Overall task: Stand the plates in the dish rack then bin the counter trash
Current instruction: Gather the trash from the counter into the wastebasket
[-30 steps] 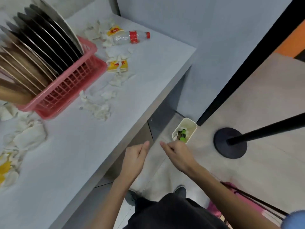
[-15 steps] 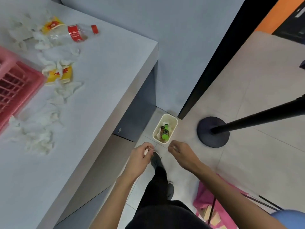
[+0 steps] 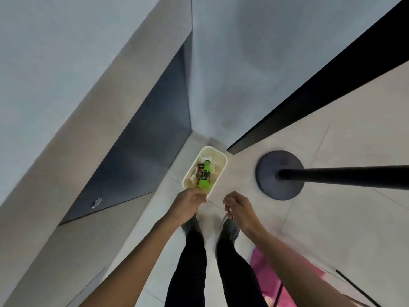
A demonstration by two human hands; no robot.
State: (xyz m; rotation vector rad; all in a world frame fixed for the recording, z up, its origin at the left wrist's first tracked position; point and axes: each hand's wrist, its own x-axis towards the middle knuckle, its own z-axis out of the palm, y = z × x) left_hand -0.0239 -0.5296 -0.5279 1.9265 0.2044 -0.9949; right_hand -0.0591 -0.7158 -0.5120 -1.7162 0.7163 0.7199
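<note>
A cream rectangular bin [image 3: 223, 161] stands on the floor at the foot of the counter. Inside it lie a green bottle [image 3: 205, 177], a small brown bottle [image 3: 200, 168] and white paper scraps. My left hand [image 3: 187, 204] reaches to the bin's near rim, its fingers curled over the edge; half a second ago a white paper scrap showed between its fingers, and now its fingers hide what they hold. To the right of it, my right hand [image 3: 239, 209] hovers above the floor with curled fingers and nothing visible in it. Plates and dish rack are out of view.
The grey counter top [image 3: 55, 69] runs along the left, with a dark recess [image 3: 141, 156] under it. A black post on a round base [image 3: 279, 175] stands right of the bin. Something pink [image 3: 285, 271] lies on the floor by my feet.
My view has swung down from the counter to the floor; rack and counter trash have left the frame. Both hands have moved forward, the left one reaching the bin's rim.
</note>
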